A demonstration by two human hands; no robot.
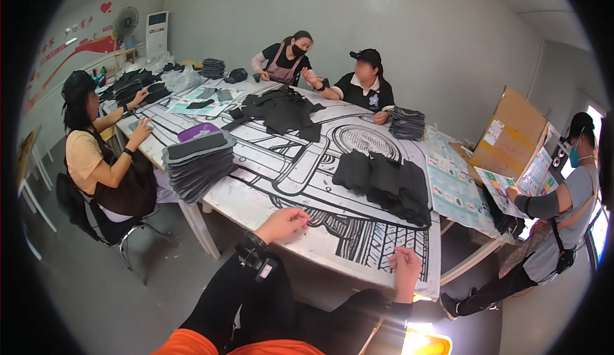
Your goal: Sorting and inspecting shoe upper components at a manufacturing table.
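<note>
Over the near edge of the table [307, 247], my left hand [281, 225] rests with its fingers curled and fingertips pressed together. Whatever they may pinch is too small to make out. My right hand [406, 270] is near the table's front right corner, its fingers bent inward in a pinch, and anything between them is likewise too small to tell. Beyond that hand lie folded black fabric pieces [384, 185] in overlapping rows. A tall stack of dark grey fabric pieces [199, 163] stands at the left table edge, beyond my left hand.
A loose heap of black fabric [275, 109] covers the table's middle. Behind the grey stack sits a purple tray [197, 131]; another dark stack [407, 125] stands far right. Several people sit or stand around. A cardboard box [505, 131] rests on the right-hand table, beside a standing person [569, 195].
</note>
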